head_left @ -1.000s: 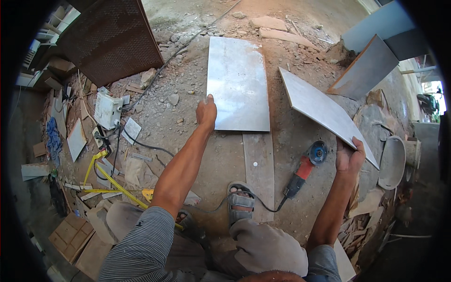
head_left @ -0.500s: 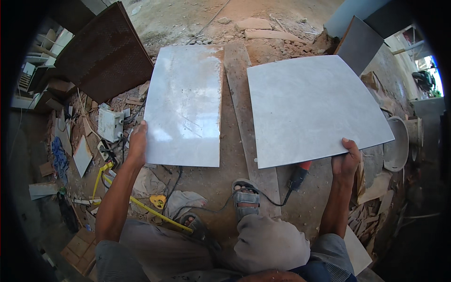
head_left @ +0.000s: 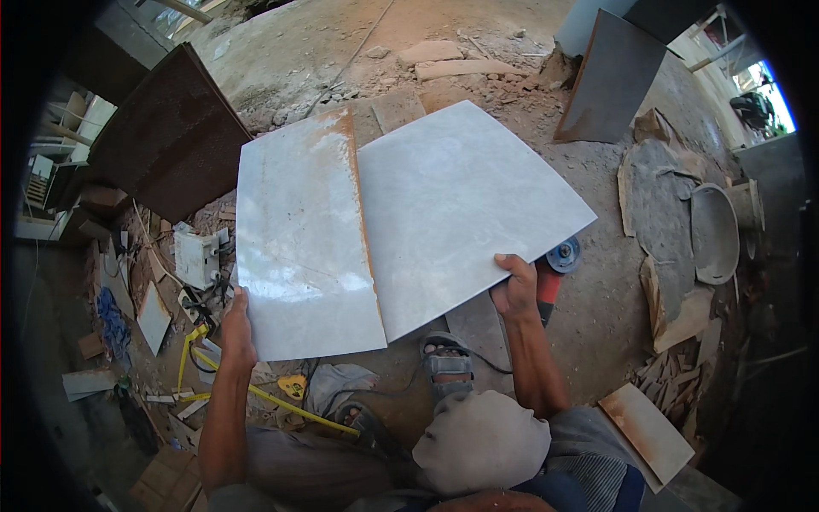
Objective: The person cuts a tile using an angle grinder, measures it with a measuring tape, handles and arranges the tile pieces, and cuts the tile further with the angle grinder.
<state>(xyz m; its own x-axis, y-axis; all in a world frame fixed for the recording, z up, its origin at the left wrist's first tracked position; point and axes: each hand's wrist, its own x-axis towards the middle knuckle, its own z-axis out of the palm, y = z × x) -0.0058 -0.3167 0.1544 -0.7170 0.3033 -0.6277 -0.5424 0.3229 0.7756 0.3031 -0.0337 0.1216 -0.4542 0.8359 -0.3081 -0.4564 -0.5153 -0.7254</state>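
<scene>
My left hand (head_left: pixel 239 328) grips the left edge of a pale tile (head_left: pixel 303 239), which has rust-coloured dirt along its right side. My right hand (head_left: pixel 515 290) holds the lower edge of a second grey-white tile (head_left: pixel 465 205), thumb on top. The left tile's right edge overlaps the second one, which hides part of that tile. Beside my right hand, an angle grinder with a blue disc (head_left: pixel 564 254) and red body shows from under the tile. Below them are my sandalled feet and a yellow tape measure (head_left: pixel 292 386).
A dark brown stack of boards (head_left: pixel 166 128) leans at upper left, grey panels (head_left: pixel 610 72) at upper right. A white box (head_left: pixel 196 256) with cables and a blue cloth (head_left: pixel 113 320) lie among rubble at left. An oval grey basin (head_left: pixel 712 235) and broken pieces sit at right.
Both hands have moved lower in view with their tiles. The right tile has swung leftward, now meeting and lying partly beneath the left one. Part of the grinder shows again at its right.
</scene>
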